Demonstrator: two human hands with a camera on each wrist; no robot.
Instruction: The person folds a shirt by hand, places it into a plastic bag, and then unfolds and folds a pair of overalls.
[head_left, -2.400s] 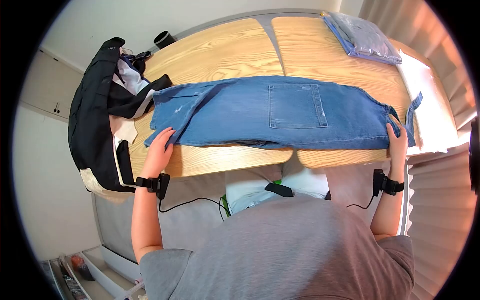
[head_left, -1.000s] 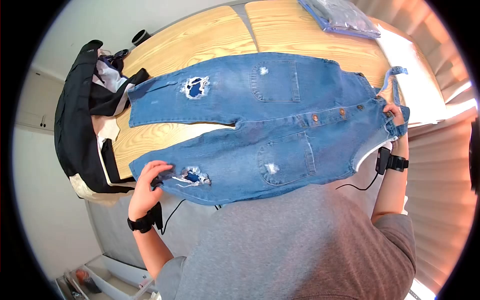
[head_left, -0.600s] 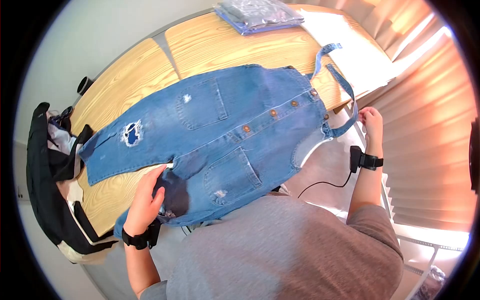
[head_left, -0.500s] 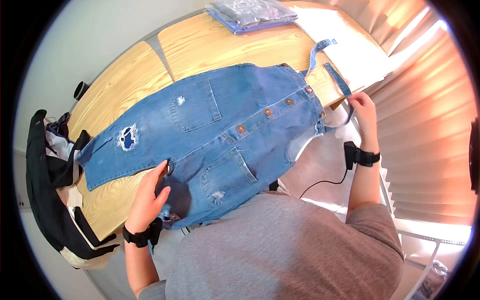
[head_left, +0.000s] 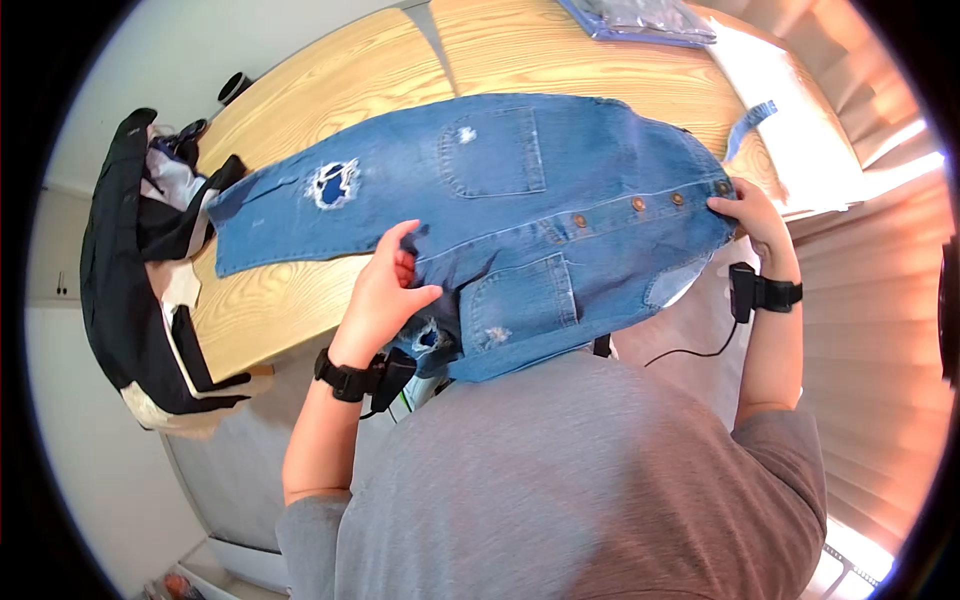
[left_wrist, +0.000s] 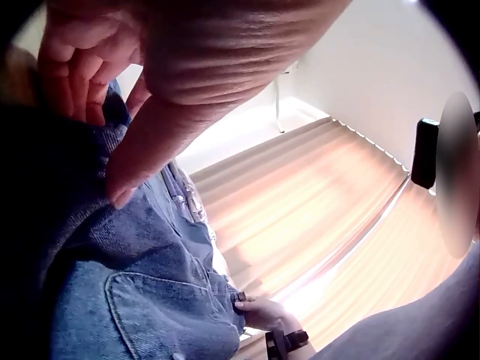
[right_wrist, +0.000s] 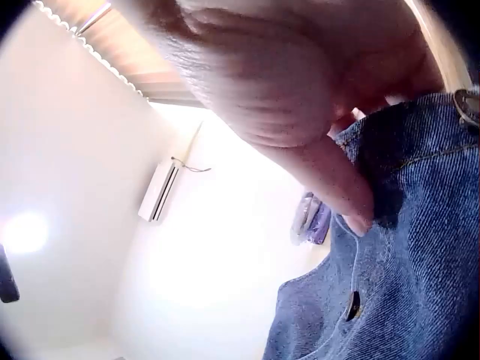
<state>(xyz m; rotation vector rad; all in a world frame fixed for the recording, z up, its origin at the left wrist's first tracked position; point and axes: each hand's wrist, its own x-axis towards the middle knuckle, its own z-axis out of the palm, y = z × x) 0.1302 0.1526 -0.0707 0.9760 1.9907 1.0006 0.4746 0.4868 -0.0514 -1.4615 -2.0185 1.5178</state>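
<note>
Blue denim overalls (head_left: pixel 610 165) lie front side up along the table, with ripped knees, patch pockets and a row of brown buttons down the middle. My right hand (head_left: pixel 757 218) pinches the top edge at the right end, thumb on the front beside a button (right_wrist: pixel 354 305). At the crotch, my left hand (head_left: pixel 378 300) holds the near leg, which is bunched up under it. In the left wrist view the thumb (left_wrist: pixel 139 161) lies on the denim with the fingers curled in behind. One shoulder strap (head_left: pixel 750 128) stretches out past the top edge.
Black and white clothing (head_left: pixel 115 290) is heaped over the table's left end. A plastic-wrapped garment (head_left: pixel 640 22) lies at the back right, near a white sheet (head_left: pixel 790 110). A black cup (head_left: pixel 235 87) stands at the far edge. Curtains (head_left: pixel 870 330) hang on the right.
The overalls have gone from folded lengthwise to spread front up, and the near leg is drawn in. My left hand moved from the hem to the crotch. My right hand went from strap to top edge.
</note>
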